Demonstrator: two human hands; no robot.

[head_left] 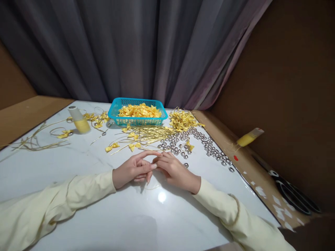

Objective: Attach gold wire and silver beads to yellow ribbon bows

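My left hand (133, 170) and my right hand (175, 169) meet fingertip to fingertip over the white table (110, 212). The left fingers curl inward, with the thumb and index finger reaching to the right fingertips. Bent closely together, the right fingers hide whatever lies between the two hands. A faint thin strand shows just below them on the table. Beyond my hands lie yellow bows (134, 146), a bundle of gold cords (151, 134) and many silver rings (174, 143). A single silver ring (186, 165) is close to my right hand.
At the back stands a blue basket (112, 116) full of yellow bows. Right of it is a heap of bows with cords (181, 120). A yellow-filled bottle (81, 122) stands at left; another yellow bottle (250, 137) and black scissors (293, 193) are at right.
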